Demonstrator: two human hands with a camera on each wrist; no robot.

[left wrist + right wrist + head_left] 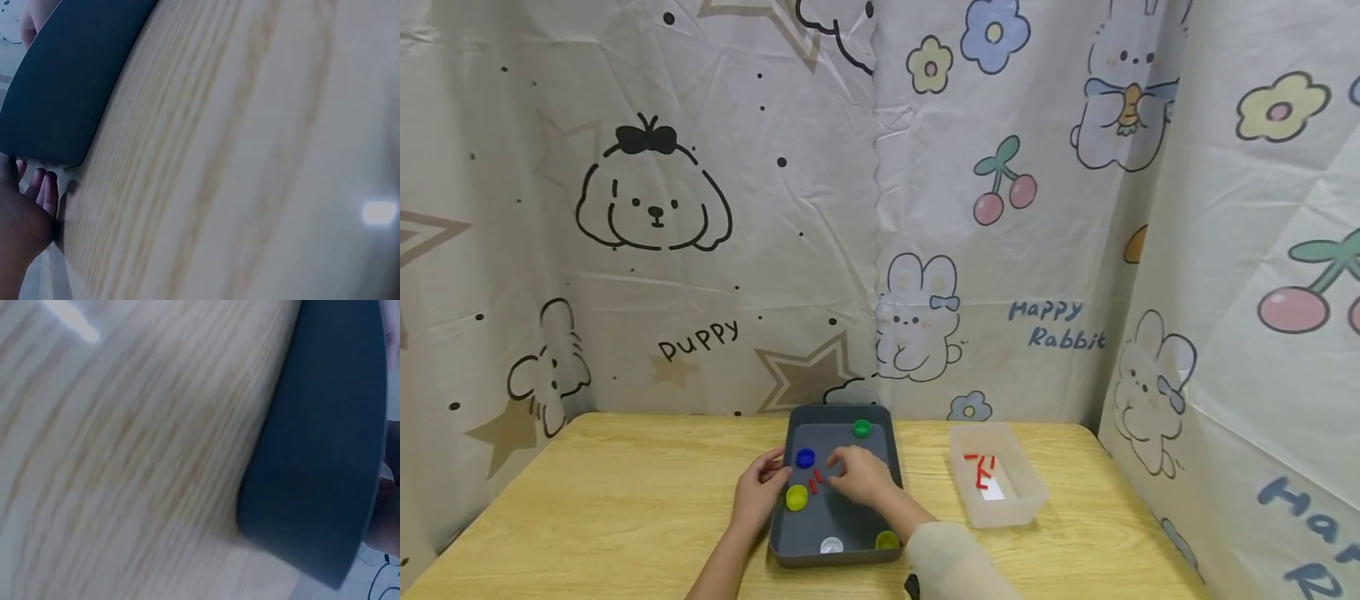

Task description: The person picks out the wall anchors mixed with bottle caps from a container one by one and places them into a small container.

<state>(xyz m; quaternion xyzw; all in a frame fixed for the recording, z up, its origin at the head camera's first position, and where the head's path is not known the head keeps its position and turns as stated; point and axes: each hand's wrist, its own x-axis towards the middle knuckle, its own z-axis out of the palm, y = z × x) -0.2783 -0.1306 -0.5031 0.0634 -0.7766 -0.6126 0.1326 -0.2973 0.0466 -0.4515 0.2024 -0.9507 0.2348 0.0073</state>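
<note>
My left hand (760, 492) is at the left edge of a dark grey tray (868, 521), its thumb and fingertips touching the rim. In the left wrist view, the loosely bent fingers show at the end of the tray wall. Over the middle of the tray is my right hand (863, 477), with bent fingers and thumb apart and nothing visible between them. Two small red sticks (817, 476) lie left of its fingertips. Beside them are a blue cap (805, 457) and a yellow cap (797, 498). The right wrist view mostly shows the tray's outer wall (312, 444), which covers most of that hand.
Inside the tray, a green cap (862, 428) sits near the far end; a clear cap (831, 546) and an olive-yellow cap (887, 541) sit near the front. Right of it, a translucent box (1022, 500) holds several red sticks (982, 476) and a white piece (992, 489). Printed curtains (805, 250) hang behind the wooden table (647, 492).
</note>
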